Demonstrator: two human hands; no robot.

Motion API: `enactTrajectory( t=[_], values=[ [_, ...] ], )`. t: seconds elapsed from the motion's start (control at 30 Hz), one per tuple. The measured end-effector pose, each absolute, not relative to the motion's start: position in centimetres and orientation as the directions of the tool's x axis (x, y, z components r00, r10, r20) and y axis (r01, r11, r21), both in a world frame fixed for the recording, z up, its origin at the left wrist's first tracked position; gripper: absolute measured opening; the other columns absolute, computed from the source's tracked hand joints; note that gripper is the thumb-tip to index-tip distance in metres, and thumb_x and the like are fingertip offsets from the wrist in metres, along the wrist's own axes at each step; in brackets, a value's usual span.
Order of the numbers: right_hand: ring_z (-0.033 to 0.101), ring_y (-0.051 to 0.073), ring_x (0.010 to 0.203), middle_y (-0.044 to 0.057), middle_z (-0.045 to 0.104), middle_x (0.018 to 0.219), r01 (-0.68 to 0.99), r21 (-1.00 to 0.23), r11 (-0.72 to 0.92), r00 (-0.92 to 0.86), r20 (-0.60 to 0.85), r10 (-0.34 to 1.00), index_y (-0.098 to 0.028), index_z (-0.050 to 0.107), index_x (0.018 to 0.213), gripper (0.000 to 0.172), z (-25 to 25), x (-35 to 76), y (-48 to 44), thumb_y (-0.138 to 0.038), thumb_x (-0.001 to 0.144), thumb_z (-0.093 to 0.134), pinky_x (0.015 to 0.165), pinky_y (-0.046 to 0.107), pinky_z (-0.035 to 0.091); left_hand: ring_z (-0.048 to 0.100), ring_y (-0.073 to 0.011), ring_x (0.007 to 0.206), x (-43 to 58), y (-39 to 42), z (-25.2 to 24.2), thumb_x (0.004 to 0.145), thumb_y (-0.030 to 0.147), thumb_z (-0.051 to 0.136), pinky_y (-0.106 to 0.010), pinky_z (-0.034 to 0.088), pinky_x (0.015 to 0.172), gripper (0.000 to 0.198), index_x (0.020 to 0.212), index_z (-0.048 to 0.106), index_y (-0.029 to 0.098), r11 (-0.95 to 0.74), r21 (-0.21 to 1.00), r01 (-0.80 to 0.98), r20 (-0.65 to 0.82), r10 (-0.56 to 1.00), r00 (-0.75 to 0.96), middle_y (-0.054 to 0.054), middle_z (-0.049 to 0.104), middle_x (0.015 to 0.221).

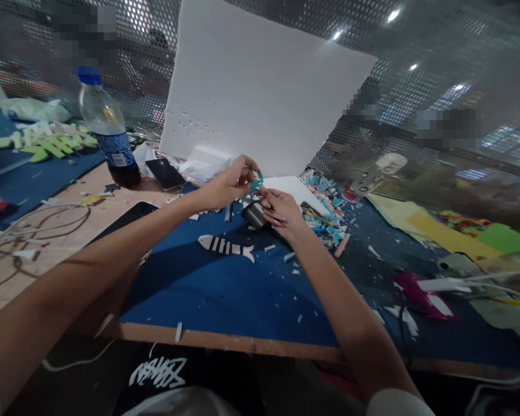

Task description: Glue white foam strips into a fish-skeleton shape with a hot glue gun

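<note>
I see the left hand (pixel 229 186) and right hand (pixel 282 212) pinching a teal piece (pixel 256 184) between closed fingertips, over the blue mat's (pixel 225 294) far middle. A dark cylinder (pixel 254 214) touches the right palm. A fishbone cutout (pixel 227 247) lies just nearer. The mat is bare toward its near edge, and scraps (pixel 329 214) crowd the right.

Craft workshop: foam scraps (pixel 325 214) littering blue bench (pixel 225 289), white foam sheet (pixel 260 92), perforated screen (pixel 437 69).
</note>
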State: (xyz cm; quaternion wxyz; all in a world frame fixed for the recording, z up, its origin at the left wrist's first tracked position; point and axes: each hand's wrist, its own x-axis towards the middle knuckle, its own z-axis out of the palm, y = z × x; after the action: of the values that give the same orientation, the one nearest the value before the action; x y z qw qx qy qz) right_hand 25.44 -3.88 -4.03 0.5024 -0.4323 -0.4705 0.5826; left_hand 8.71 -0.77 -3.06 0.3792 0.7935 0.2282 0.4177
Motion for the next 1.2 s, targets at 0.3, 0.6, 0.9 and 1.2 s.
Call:
enactTrajectory(
  t=[0.3,0.6,0.9,1.2],
  values=[
    [0.021,-0.002,0.022,-0.012,0.039,0.036,-0.229,-0.971,-0.065,-0.310,0.009,0.951,-0.012,0.061,0.068,0.030,-4.3,25.6,-3.6,-0.039,0.069,0.074,0.024,0.013,0.014,0.043,-0.0077,0.064,8.7,0.4,-3.7,0.083,0.012,0.047,-0.022,0.034,0.061,0.018,0.096,0.036,0.019,-0.492,0.869,-0.044,0.450,0.753,0.480,0.003,0.045,0.075],
    [0.020,-0.001,0.023,-0.013,0.037,0.035,-0.226,-0.973,-0.045,-0.320,0.031,0.947,-0.014,0.057,0.063,0.029,-3.8,25.7,-3.9,-0.037,0.073,0.070,0.026,0.014,0.012,0.041,-0.0092,0.064,8.6,0.8,-4.0,0.083,0.013,0.046,-0.023,0.032,0.061,0.016,0.097,0.039,0.018,-0.503,0.858,0.102,0.368,0.741,0.561,0.003,0.045,0.071],
    [0.020,-0.001,0.023,-0.011,0.038,0.037,-0.171,-0.985,0.022,-0.184,0.054,0.981,-0.014,0.058,0.063,0.031,-4.2,25.3,-3.7,-0.041,0.071,0.071,0.026,0.015,0.013,0.044,-0.0192,0.080,7.7,-0.6,-2.3,0.094,0.031,0.030,-0.033,0.035,0.077,0.021,0.084,0.044,0.019,-0.809,0.430,0.401,0.686,0.582,0.437,-0.007,0.048,0.084],
    [0.025,0.000,0.024,-0.009,0.044,0.036,-0.187,-0.980,0.065,-0.133,0.091,0.987,-0.014,0.059,0.061,0.028,-4.0,24.5,-4.3,-0.036,0.068,0.074,0.025,0.015,0.014,0.044,-0.0200,0.076,7.7,-1.0,-2.0,0.093,0.033,0.033,-0.030,0.032,0.068,0.027,0.078,0.049,0.018,-0.861,0.216,0.461,0.578,0.493,0.650,-0.007,0.051,0.077]
  ],
)
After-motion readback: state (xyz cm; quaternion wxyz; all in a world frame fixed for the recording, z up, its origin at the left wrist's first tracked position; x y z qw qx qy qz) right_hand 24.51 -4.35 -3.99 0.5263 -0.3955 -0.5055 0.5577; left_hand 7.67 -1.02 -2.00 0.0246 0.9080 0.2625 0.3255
